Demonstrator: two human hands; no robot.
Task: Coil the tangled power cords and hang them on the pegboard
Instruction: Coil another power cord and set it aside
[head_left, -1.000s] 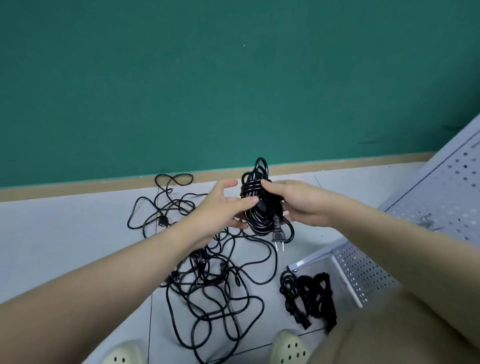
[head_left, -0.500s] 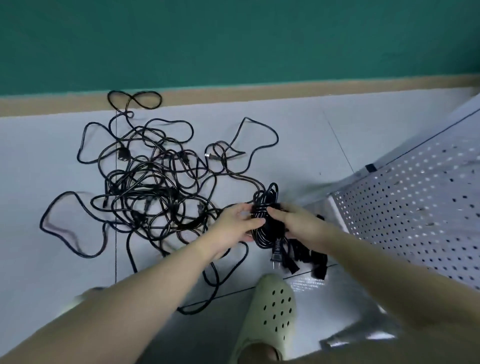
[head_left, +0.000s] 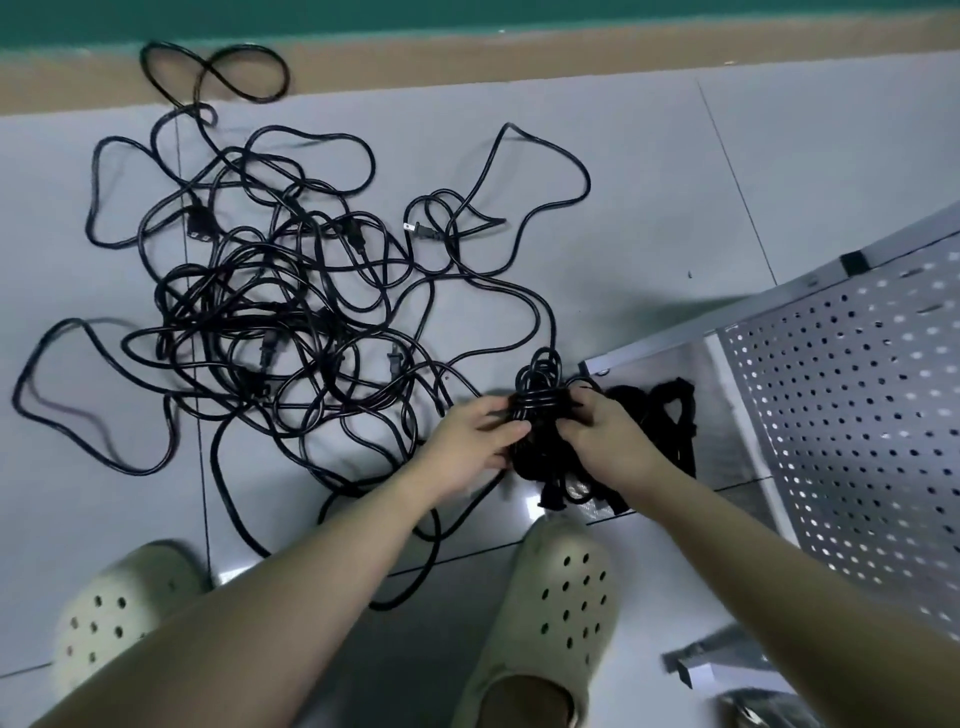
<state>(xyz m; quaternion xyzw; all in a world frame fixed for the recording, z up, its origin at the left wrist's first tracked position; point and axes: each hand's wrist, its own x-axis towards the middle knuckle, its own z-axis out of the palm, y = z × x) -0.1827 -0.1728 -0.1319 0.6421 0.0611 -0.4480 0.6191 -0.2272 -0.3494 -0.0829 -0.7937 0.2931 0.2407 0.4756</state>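
A coiled black power cord (head_left: 540, 395) is held low over the floor between both hands. My left hand (head_left: 475, 439) grips its left side with thumb and fingers. My right hand (head_left: 602, 436) grips its right side, fingers curled round the wraps. A large tangle of black power cords (head_left: 280, 312) is spread over the grey floor to the left. More coiled black cords (head_left: 660, 415) lie just right of my right hand, at the foot of the white perforated pegboard (head_left: 852, 415).
Two pale perforated clogs (head_left: 550, 603) (head_left: 119, 608) stand on the grey tiles below my arms. A beige skirting (head_left: 519, 57) and a green wall run along the top. A metal bracket (head_left: 706, 660) lies at the lower right.
The view has tipped down from the wall to the floor. Both hands have lowered the coiled cord from chest height to just above the floor beside the pegboard's foot.
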